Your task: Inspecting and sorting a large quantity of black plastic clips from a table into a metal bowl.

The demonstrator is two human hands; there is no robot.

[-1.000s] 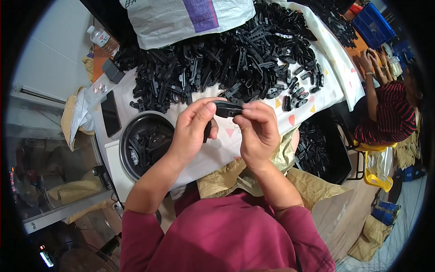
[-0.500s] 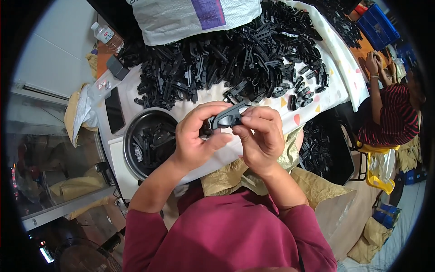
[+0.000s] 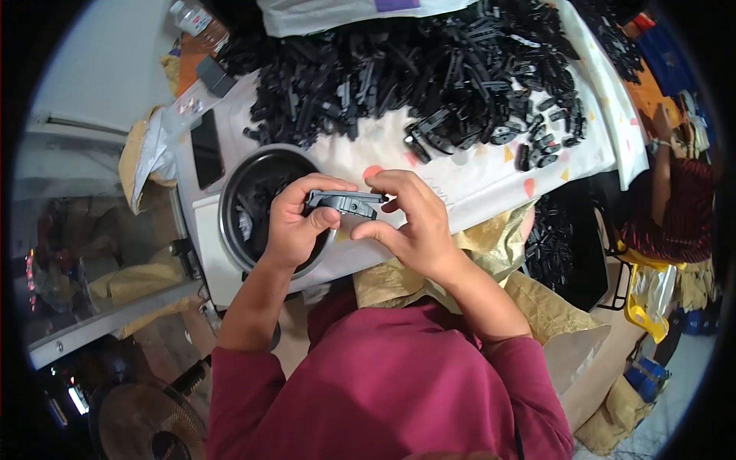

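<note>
My left hand (image 3: 294, 228) pinched a long black plastic part (image 3: 351, 205), raised near the round silver-rimmed metal bowl (image 3: 225, 208) | my right hand (image 3: 420, 228) stood parted at its free end, contact unclear | steady left pinch seemed wisest for regripping

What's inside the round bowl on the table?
Dark plastic parts and a pale piece show inside the bowl. The left hand covers much of its right side; what lies there, and beneath the parts, is hidden.
</note>
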